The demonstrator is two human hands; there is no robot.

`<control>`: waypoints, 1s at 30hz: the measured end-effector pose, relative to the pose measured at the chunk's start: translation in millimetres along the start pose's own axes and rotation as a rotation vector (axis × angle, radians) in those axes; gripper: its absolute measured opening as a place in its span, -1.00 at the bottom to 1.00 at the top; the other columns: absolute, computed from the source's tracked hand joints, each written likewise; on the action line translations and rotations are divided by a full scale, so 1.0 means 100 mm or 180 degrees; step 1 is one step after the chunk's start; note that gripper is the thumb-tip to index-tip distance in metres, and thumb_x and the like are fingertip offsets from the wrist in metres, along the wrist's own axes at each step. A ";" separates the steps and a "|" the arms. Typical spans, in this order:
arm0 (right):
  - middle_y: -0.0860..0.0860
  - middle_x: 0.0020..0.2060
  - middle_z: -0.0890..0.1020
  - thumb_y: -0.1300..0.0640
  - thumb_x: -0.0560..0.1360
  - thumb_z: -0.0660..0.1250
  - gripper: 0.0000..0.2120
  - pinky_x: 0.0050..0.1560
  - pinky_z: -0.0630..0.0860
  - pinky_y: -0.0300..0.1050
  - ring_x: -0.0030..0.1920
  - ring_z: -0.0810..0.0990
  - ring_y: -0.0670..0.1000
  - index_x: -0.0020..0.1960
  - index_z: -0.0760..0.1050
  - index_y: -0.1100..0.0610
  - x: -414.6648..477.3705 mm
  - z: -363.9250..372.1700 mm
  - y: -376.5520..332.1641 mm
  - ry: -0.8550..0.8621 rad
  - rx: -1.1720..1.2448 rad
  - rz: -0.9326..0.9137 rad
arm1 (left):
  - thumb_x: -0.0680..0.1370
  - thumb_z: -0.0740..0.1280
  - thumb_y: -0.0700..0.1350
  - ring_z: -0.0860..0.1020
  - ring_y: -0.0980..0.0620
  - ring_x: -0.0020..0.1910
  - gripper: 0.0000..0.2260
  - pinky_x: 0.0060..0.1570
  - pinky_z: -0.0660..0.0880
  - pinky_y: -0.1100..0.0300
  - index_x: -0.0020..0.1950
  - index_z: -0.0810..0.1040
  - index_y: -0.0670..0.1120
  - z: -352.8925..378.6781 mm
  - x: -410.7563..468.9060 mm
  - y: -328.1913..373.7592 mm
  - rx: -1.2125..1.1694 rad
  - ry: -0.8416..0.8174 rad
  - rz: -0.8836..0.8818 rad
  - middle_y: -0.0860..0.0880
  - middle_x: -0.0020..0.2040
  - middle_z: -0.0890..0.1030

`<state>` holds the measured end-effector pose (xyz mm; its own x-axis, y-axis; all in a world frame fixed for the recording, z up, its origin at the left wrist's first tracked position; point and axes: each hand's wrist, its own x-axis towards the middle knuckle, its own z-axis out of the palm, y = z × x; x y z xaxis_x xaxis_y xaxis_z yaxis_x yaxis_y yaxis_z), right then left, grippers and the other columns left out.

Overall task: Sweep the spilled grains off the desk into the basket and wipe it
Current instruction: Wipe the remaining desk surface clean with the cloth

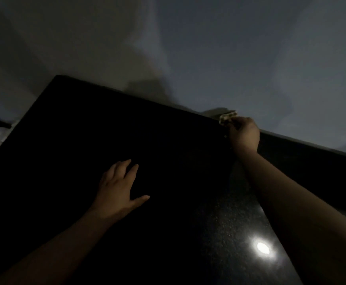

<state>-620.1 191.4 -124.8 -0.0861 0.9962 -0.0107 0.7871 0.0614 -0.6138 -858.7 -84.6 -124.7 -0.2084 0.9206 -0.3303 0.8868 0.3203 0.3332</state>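
Black and dull, the broad flat desk top runs to the grey wall. The left hand lies flat on it, fingers straight and spread, holding nothing. The right hand is at the far edge, fingers curled round a small pale patterned object, too dim to identify. A tiny pale speck, perhaps a grain, lies just beside it.
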 end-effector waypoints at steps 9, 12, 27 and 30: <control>-0.09 -0.06 0.53 0.05 0.50 0.38 -0.84 -0.12 0.40 -0.29 -0.10 0.53 -0.14 0.05 0.61 0.06 -0.59 0.33 0.04 -0.0451 0.0216 -0.0604 | 0.39 -0.05 0.50 0.00 -0.11 0.49 -0.16 0.38 0.04 -0.20 0.54 0.10 0.03 0.18 0.01 -0.08 0.0152 0.0154 0.0015 -0.03 0.54 0.06; -0.13 -0.08 0.51 0.11 0.51 0.37 -0.88 -0.13 0.47 -0.36 -0.15 0.54 -0.21 0.04 0.60 -0.01 -0.99 0.21 0.00 -0.1217 0.0784 -0.0696 | 0.42 -0.02 0.47 0.03 -0.11 0.49 -0.19 0.37 0.06 -0.20 0.54 0.10 0.02 0.20 -0.01 -0.07 0.0237 0.0197 0.0018 -0.05 0.54 0.08; 0.09 0.04 0.55 0.09 0.51 0.36 -0.79 -0.06 0.36 -0.26 0.00 0.54 0.05 0.11 0.62 0.13 -0.45 0.56 -0.13 -0.0031 0.0179 -0.0554 | 0.42 -0.24 0.51 -0.15 -0.03 0.53 -0.17 0.41 -0.16 -0.05 0.56 -0.06 0.05 0.29 0.01 -0.16 0.0489 0.0239 0.0151 0.00 0.57 -0.10; -0.07 -0.05 0.51 0.12 0.52 0.35 -0.83 -0.13 0.36 -0.39 -0.09 0.50 -0.13 0.09 0.61 0.11 -0.97 0.48 -0.09 -0.0539 0.0412 -0.0964 | 0.45 -0.22 0.48 -0.16 -0.04 0.53 -0.19 0.43 -0.15 -0.07 0.56 -0.07 0.03 0.30 -0.01 -0.13 0.0591 0.0225 0.0094 -0.03 0.57 -0.10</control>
<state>-648.0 91.5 -156.4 -0.4117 0.9091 0.0628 0.6276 0.3329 -0.7038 -857.8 -96.0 -155.2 -0.2038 0.9445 -0.2577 0.9524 0.2522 0.1712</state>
